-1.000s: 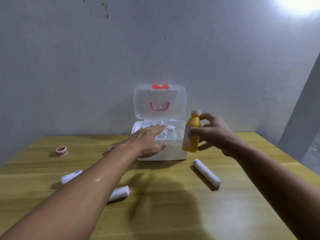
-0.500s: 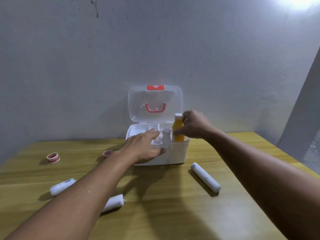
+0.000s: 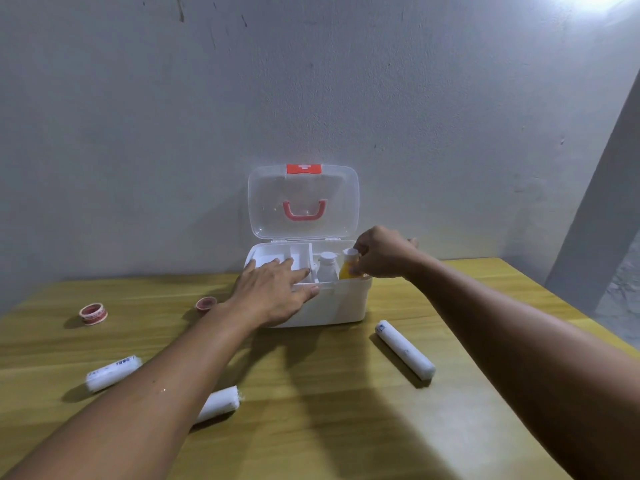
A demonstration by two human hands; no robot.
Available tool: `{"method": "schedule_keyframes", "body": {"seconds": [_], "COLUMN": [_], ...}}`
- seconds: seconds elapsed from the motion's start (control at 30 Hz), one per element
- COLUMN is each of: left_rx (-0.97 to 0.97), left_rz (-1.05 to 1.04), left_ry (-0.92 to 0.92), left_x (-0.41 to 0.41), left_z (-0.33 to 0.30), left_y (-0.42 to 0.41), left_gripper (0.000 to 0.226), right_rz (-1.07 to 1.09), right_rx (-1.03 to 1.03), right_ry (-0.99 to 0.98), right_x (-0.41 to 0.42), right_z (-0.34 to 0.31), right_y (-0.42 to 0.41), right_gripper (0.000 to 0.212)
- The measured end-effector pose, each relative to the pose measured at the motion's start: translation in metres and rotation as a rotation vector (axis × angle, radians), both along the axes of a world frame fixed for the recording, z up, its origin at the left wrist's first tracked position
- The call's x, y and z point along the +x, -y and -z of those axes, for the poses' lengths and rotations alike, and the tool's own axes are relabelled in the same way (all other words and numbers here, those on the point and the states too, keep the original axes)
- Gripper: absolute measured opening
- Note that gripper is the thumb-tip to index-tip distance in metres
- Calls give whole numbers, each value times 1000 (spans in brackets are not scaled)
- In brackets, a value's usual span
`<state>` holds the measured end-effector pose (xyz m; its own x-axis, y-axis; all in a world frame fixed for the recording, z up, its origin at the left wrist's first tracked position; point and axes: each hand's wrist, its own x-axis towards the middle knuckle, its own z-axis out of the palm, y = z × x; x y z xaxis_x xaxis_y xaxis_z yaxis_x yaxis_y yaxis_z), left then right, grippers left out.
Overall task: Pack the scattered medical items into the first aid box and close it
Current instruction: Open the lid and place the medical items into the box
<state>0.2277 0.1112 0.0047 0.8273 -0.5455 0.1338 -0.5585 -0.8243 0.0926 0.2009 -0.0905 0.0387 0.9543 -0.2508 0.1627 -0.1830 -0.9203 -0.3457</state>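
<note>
A white plastic first aid box (image 3: 346,304) stands at the centre of the frame on a yellow-brown wooden table (image 3: 329,427), its clear lid (image 3: 303,202) upright against the grey wall (image 3: 173,133), showing a red handle (image 3: 304,211) and a red latch (image 3: 303,169) on top. The right hand (image 3: 379,252) reaches in from the right, its fingers closed around a yellow bottle with a white cap (image 3: 348,266) that sits low in the box's right compartment. Just left of it inside the box stands a white bottle (image 3: 327,266). The left hand (image 3: 273,292) lies flat and spread on the box's front left rim, fingers over the inner tray, gripping nothing.

On the table, a long white gauze roll (image 3: 405,349) lies right of centre, near the box front. Two more white gauze rolls lie at lower left: one (image 3: 112,373) further left, one (image 3: 218,403) partly hidden by the left forearm. A red-and-white tape roll (image 3: 92,313) sits at the left edge, and a smaller red tape roll (image 3: 206,303) sits just left of the box, beside the left wrist.
</note>
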Motion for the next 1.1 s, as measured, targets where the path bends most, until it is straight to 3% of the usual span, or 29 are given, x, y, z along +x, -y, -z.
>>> {"method": "schedule_keyframes", "body": {"seconds": [0.23,0.37,0.5,0.57,0.67,0.77,0.87,1.1], "left_rx": [20,22,-31,-129,-304,-382,-303,-186], "left_rz": [-5,-15,-21,-2,44,101,162,184], "left_ry": [-1,-15,35,102,254,397,392,358], "left_x": [-2,-2,-6,-12,-27,-39,-44,-42], "left_z": [-1,-2,-3,-2,4,16,30,45], "left_y": [1,1,5,9,21,34,45,47], "left_gripper": [60,62,67,72,71,70,69,73], "right_rz": [26,37,-38,7,190,335,332,321], "right_rx": [17,64,333,418,273,25,-106,-146], "right_ry": [38,128,248,307,283,65,-180,-53], "right_x": [1,1,-10,-18,-31,-50,-67,-87], "right_z": [4,9,6,7,21,42,61,63], "right_y": [1,3,15,31,68,99,116,106], "right_gripper": [23,32,52,43,25,34,45,25]}}
